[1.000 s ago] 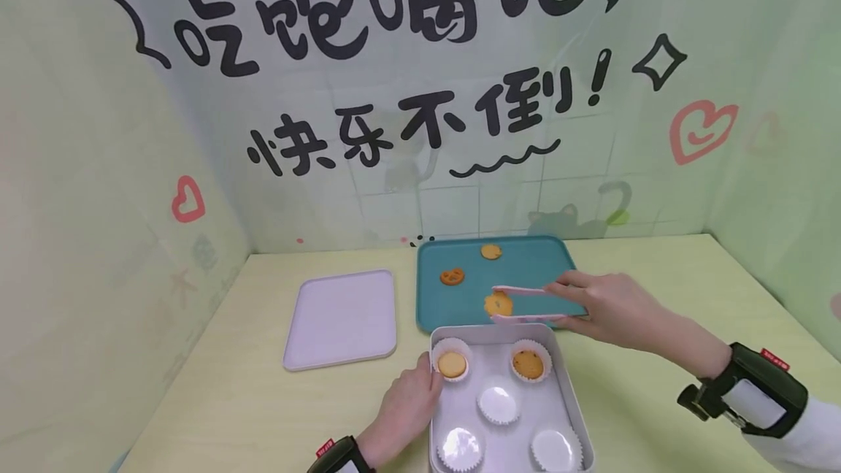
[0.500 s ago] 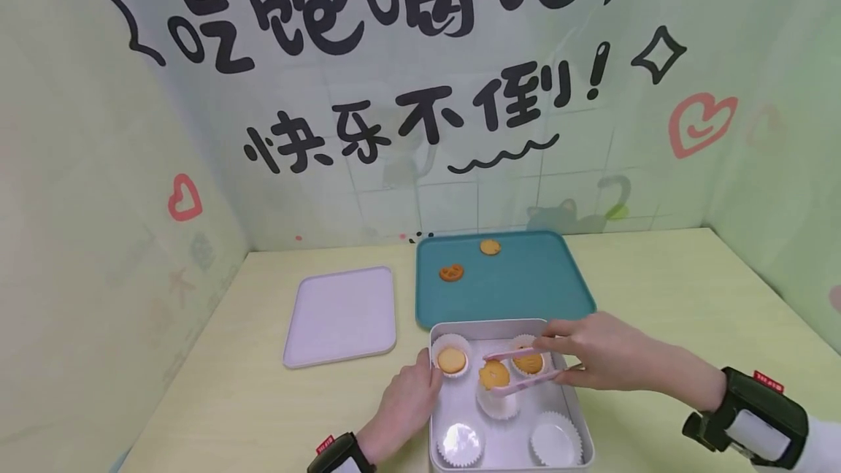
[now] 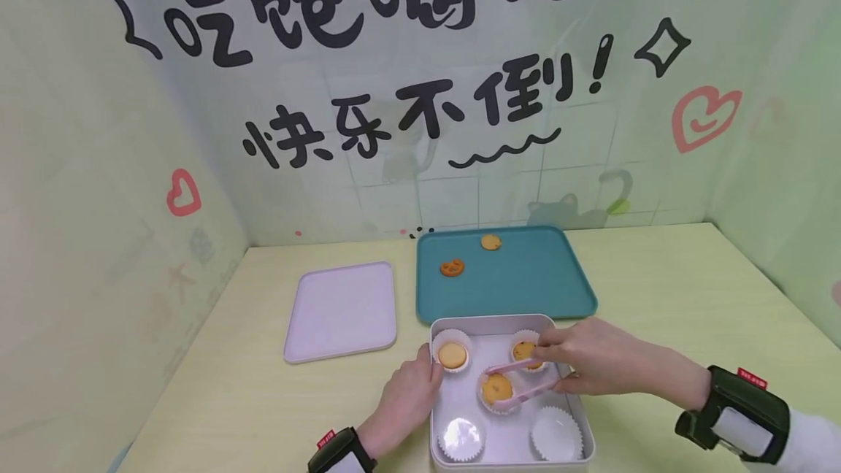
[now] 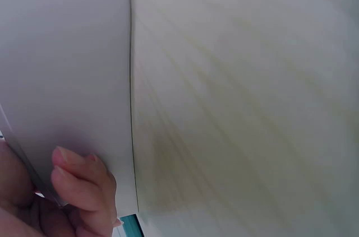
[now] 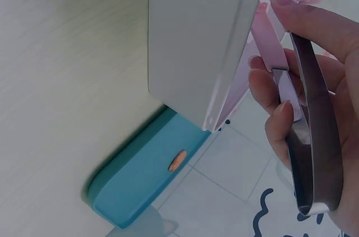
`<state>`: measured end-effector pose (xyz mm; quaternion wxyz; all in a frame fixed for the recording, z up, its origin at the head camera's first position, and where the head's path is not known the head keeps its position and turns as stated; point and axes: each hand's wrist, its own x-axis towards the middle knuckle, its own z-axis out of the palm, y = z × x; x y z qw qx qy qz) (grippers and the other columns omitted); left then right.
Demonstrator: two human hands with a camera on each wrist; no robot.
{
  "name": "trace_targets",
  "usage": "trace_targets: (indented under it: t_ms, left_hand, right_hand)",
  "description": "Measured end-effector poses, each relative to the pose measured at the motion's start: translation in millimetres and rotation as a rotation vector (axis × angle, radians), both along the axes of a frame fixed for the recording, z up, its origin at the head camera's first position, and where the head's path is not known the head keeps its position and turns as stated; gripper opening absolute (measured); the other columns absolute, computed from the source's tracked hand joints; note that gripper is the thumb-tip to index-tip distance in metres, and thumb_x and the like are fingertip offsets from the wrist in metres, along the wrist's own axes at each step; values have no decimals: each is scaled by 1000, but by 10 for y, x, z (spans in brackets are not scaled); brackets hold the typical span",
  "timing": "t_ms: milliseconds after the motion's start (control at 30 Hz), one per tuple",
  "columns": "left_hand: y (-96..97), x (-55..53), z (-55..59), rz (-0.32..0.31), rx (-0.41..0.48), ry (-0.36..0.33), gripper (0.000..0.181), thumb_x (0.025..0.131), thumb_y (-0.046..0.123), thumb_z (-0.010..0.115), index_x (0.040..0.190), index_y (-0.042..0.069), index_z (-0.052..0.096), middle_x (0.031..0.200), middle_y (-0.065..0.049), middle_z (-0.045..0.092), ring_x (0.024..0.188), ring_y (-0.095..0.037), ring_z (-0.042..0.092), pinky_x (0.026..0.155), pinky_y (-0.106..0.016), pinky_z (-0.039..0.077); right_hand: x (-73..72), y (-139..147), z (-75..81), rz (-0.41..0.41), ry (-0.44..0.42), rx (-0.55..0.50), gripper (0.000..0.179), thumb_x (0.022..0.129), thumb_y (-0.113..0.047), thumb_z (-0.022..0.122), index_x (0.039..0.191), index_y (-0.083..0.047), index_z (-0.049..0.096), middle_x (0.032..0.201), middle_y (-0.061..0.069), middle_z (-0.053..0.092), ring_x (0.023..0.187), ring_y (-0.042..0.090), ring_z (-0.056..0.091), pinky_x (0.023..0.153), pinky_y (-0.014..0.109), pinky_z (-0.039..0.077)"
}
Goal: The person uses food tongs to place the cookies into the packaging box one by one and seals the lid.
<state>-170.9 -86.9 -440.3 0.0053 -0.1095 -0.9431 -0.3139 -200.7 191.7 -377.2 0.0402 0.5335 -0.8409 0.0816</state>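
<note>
My right hand (image 3: pixel 604 358) grips metal food tongs (image 5: pixel 325 153) with pink tips. Between those tips is a scalloped round cookie (image 3: pixel 497 388), down at the middle white paper cup (image 3: pixel 484 401) of a pale lilac box (image 3: pixel 486 325). My left hand (image 3: pixel 409 390) pinches the box's left wall, its fingers against the outside in the left wrist view. A plain round cookie (image 3: pixel 452 355) sits in the back left cup, and a dotted cookie (image 3: pixel 523 350), partly hidden by the right hand and tongs, in the back right one. Both front cups (image 3: pixel 461 439) are bare inside.
Behind the box lies a teal tray (image 3: pixel 525 287) with a pretzel (image 3: pixel 452 267) and a round cookie (image 3: pixel 490 241). A flat lilac tray (image 3: pixel 342 312) is on the table (image 3: pixel 250 385) at the left. A printed curtain (image 3: pixel 381 203) rises behind the table.
My right hand has carried the scalloped cookie in the tongs from the teal tray forward over the box, then down to the middle cup. The left hand has stayed at the box wall.
</note>
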Motion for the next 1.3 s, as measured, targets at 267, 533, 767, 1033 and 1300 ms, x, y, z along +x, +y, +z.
trace_targets:
  t_ms: [267, 533, 767, 1033, 1300]
  left_hand:
    - [4, -7, 6, -1, 3, -13, 30, 92, 15, 40, 109, -9, 47, 72, -15, 54, 57, -19, 48, 46, -39, 37]
    - [4, -25, 24, 4, 3, 5, 30, 93, 16, 40, 108, -9, 48, 71, -15, 54, 59, -25, 53, 47, -42, 39]
    - [-3, 0, 16, 3, 7, -5, 30, 92, 15, 41, 109, -9, 47, 72, -16, 55, 62, -28, 56, 48, -43, 40]
    - [-5, 12, 6, 7, 0, -8, 31, 92, 15, 41, 110, -9, 47, 72, -16, 55, 62, -29, 56, 49, -44, 40]
    - [-1, 22, 2, 11, -8, 16, 32, 92, 15, 41, 110, -10, 47, 73, -18, 56, 63, -33, 57, 49, -45, 40]
  right_hand:
    - [-11, -40, 7, -25, -28, 58, 31, 69, -25, 78, 97, -15, 69, 91, -7, 56, 63, 3, 49, 53, 20, 40]
    - [-37, -54, 54, -42, -40, 87, 32, 69, -27, 77, 98, -15, 68, 92, -7, 56, 65, 3, 50, 54, 21, 41]
    - [-15, -2, 187, -35, -32, 42, 38, 70, -29, 77, 104, -14, 67, 97, -6, 58, 62, 3, 51, 54, 21, 43]
    - [-145, 57, 314, -92, 49, -41, 37, 72, -29, 75, 101, -8, 67, 90, -5, 55, 52, -3, 41, 48, 19, 39]
    - [-497, 100, 356, -210, 157, -83, 36, 70, -27, 76, 98, -7, 67, 84, -2, 54, 52, 3, 46, 46, 21, 39]
